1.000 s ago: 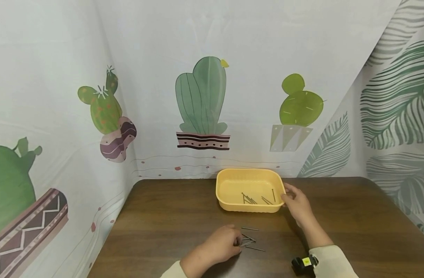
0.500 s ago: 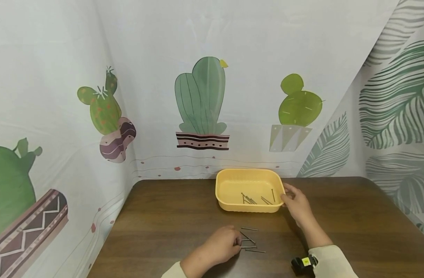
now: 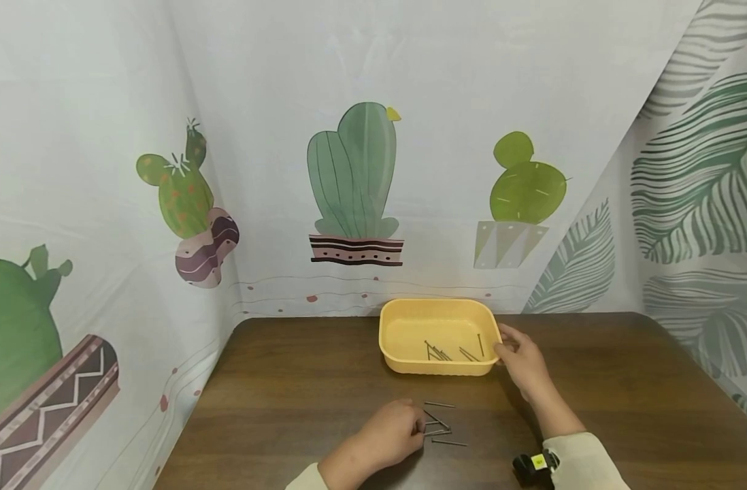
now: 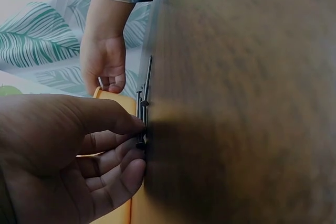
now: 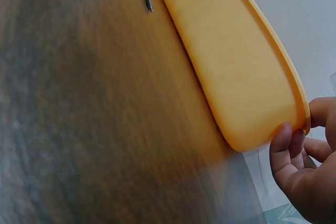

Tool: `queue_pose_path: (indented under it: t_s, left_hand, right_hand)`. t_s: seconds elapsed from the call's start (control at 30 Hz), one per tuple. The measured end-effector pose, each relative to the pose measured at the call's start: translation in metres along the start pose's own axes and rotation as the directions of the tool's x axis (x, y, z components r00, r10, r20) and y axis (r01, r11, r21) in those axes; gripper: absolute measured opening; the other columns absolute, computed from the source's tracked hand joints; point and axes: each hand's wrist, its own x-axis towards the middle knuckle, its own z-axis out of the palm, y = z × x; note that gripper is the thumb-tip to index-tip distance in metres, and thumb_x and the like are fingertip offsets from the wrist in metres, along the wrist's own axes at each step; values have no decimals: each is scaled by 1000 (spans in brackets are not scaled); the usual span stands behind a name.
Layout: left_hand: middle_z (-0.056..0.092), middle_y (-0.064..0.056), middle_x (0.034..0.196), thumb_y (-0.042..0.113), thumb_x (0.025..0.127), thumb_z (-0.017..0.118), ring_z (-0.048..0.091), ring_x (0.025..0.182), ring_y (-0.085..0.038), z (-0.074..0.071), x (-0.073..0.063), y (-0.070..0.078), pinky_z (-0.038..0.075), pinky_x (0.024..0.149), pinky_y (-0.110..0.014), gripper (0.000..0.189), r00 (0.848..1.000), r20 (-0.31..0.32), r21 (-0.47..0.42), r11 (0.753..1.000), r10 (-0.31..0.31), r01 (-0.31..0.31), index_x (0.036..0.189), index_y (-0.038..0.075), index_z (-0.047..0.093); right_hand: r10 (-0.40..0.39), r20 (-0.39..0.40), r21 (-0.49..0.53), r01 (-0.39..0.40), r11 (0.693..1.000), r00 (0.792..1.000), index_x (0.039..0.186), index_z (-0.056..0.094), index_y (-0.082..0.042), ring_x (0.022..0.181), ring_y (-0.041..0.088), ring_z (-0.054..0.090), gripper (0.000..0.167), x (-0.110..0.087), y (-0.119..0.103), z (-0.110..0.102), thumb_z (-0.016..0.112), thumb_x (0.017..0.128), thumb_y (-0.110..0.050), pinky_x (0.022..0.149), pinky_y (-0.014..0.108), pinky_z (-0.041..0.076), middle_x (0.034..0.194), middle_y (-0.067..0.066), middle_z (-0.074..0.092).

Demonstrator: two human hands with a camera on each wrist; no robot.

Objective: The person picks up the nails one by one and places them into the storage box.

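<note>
Lower centre: left grip (image 3: 393,430) narrow at slim metal nails (image 3: 450,443), pinch unclear. Centre right: right grip (image 3: 524,361) holds smooth, round-cornered yellow tray (image 3: 441,368) on wood-grained surface (image 3: 300,381).

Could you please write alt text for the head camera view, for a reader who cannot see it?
A person's left hand is at loose nails on a brown table, while the right hand holds the right end of a yellow tray with more nails inside. Behind is a white backdrop printed with potted cacti and leaves.
</note>
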Motion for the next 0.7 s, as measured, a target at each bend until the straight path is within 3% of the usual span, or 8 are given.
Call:
queue_pose_path:
  t_s: [0.23,0.37,0.6,0.7]
  left_hand:
    - [61,15,66,14,83,74,69,109,-12,-1,0,1,48,109,-29,15,1000,18,-13,1000,-25,25,72,20,66]
    - [62,16,69,15,84,73,68,103,-8,-1,0,0,52,101,-26,13,999,23,-7,999,-32,32,74,21,67]
    - [66,14,74,14,85,72,67,116,-15,-2,0,0,51,105,-29,12,999,30,-12,999,-44,44,76,20,68]
    - [64,15,73,15,85,72,67,101,-8,-3,0,1,54,91,-23,11,999,30,-6,999,-45,45,76,20,68]
  right_hand:
    - [10,3,-13,-10,1000,1000,154,35,3,101,20,63,57,0,1,-1,53,102,-13,78,23,58,139,23,41]
    - [6,-1,-17,-6,1000,1000,154,36,2,99,18,63,57,2,1,-1,53,102,-13,78,23,58,139,23,42]
    - [-7,-5,-13,6,1000,1000,153,38,3,102,20,63,55,1,1,0,53,102,-12,78,24,59,136,24,44]
    - [-9,-5,-14,9,1000,1000,152,38,3,103,21,63,55,1,1,0,53,101,-12,79,25,60,136,24,44]
